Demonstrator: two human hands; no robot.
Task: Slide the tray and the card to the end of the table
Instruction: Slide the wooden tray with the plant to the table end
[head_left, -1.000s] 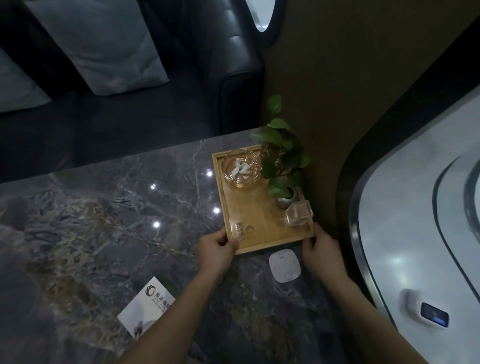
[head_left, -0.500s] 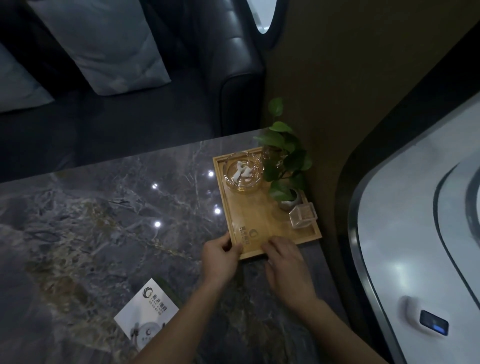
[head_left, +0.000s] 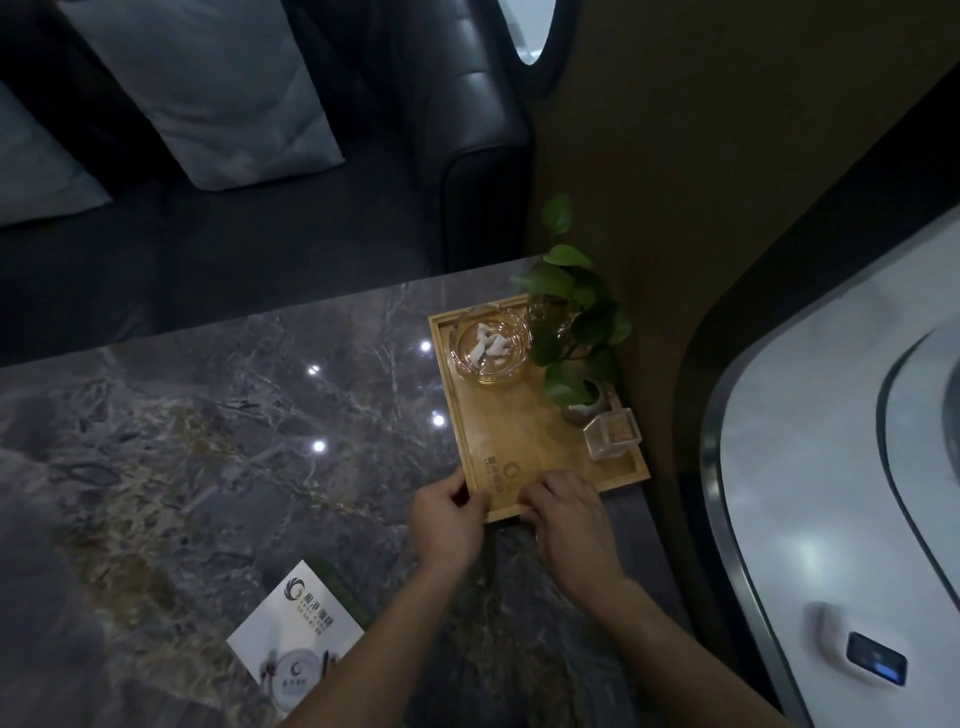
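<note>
A wooden tray (head_left: 524, 436) lies at the far right corner of the dark marble table (head_left: 208, 467). It carries a glass ashtray (head_left: 491, 351), a small potted plant (head_left: 576, 322) and a square glass holder (head_left: 613, 434). My left hand (head_left: 447, 525) grips the tray's near left corner. My right hand (head_left: 571, 525) pinches the middle of the near rim, fingers on top, thumb below. A white printed card (head_left: 298, 644) lies flat at the table's near left, apart from both hands and partly under my left forearm.
The tray's right side reaches the table's right edge, next to a brown wall panel (head_left: 675, 208). A dark leather sofa (head_left: 483, 156) with pale cushions stands beyond the far edge. A white curved surface (head_left: 831, 467) runs along the right.
My right hand moved left from the tray's near right corner to the middle of the near rim, covering a small white pad that lay there. The left hand stays at its corner.
</note>
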